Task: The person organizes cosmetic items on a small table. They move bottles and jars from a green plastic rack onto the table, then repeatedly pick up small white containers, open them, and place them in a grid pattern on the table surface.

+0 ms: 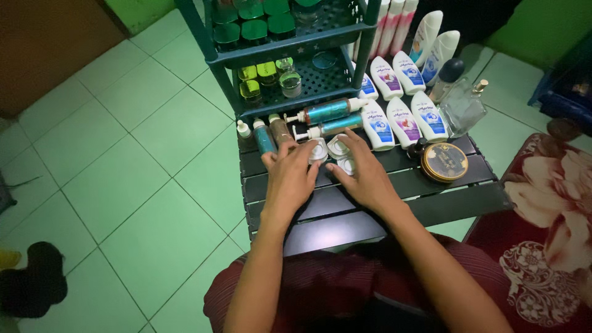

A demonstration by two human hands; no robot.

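Both my hands rest on a low dark slatted table (345, 228). My left hand (290, 176) lies palm down, its fingertips on a small white round jar (318, 150). My right hand (364, 171) covers further small white jars (339, 147), fingers curled over them. Just beyond my fingers lie two teal pump bottles (330, 111) on their sides, and a small teal bottle (264, 137) and a brown bottle (279, 128) beside the left hand.
White lotion bottles (404, 120) stand in rows at the table's right, with a clear glass perfume bottle (462, 108) and a round gold-lidded tin (444, 162). A dark blue shelf rack (290, 55) holds green-capped jars. Green tiled floor (123, 154) lies left; a red floral cushion (549, 234) right.
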